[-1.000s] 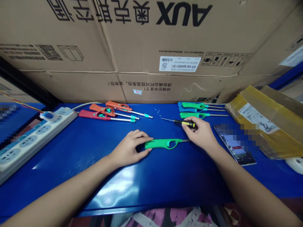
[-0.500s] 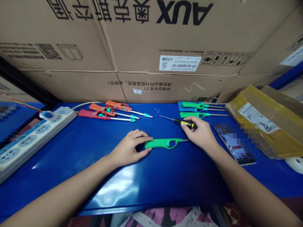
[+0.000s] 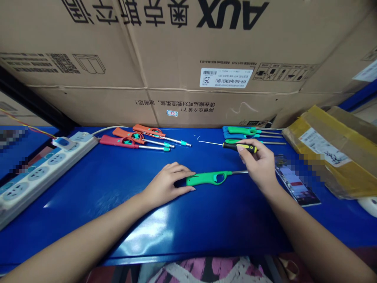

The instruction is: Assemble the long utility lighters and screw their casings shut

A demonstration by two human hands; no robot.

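Observation:
A green long-nosed lighter [image 3: 207, 179] lies on the blue table [image 3: 118, 204] in the middle, its metal tube pointing right. My left hand [image 3: 167, 184] rests on the table with its fingers curled round the lighter's left end. My right hand [image 3: 259, 165] is closed on a small black and yellow screwdriver [image 3: 235, 146], held just above the table with its thin blade pointing left. The lighter's tube runs under that hand.
Three red and orange lighters [image 3: 138, 139] lie at the back left, and green and blue lighters [image 3: 244, 133] at the back right. A white power strip [image 3: 38, 173] sits at the left, a phone [image 3: 294, 184] and a yellow taped parcel [image 3: 332, 149] at the right. Cardboard boxes [image 3: 182, 59] wall the back.
My right hand has lifted the screwdriver off the table and drawn it a little to the right. The left hand and green lighter stay in place.

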